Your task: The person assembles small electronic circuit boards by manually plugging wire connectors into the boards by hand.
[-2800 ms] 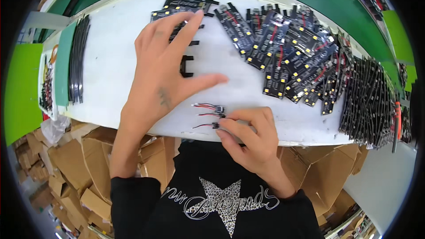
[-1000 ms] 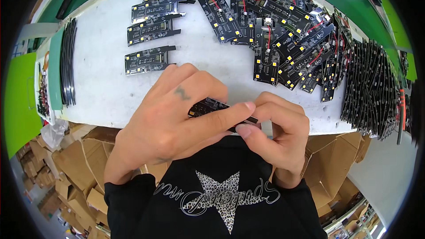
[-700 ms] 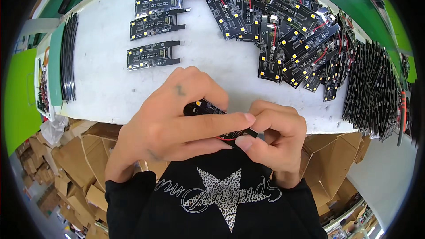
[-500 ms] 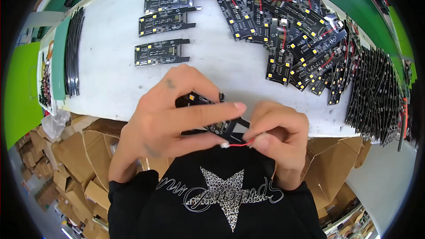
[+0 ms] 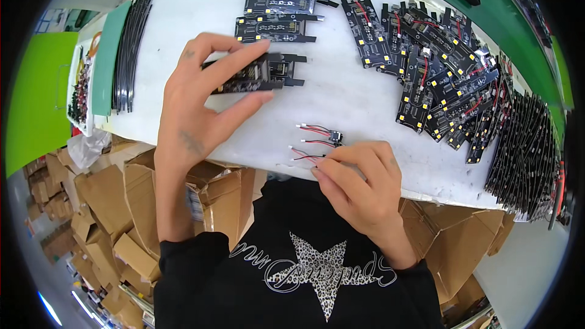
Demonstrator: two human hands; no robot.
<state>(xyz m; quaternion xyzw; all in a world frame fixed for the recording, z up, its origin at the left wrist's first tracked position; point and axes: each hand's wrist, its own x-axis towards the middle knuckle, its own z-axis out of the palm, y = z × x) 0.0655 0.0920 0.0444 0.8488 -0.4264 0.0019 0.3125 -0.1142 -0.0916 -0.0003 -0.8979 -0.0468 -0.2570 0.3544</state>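
My left hand [image 5: 204, 94] is at the row of black circuit boards, thumb and fingers around the edges of a blurred circuit board [image 5: 247, 76]. That board overlaps the nearest board of the row [image 5: 291, 69], and my fingers hide part of it. Closer to the table's front edge, my right hand [image 5: 364, 187] is closed in a pinch at several short wire leads [image 5: 314, 142]. The leads are red and black, with small white plugs at their left ends and a small black part at the right. The pinched ends are covered by my fingertips.
Three more boards [image 5: 280, 2] lie in the row beyond. On the right is a heap of boards with red wires [image 5: 420, 67], beside a thick bundle of black strips [image 5: 524, 152]. Long black strips [image 5: 131, 55] and a white tray of small parts [image 5: 81, 94] are at the left.
My left hand has moved away and up to the board row with the board. My right hand has gone from the board's end to the wire leads, which now show on the table.
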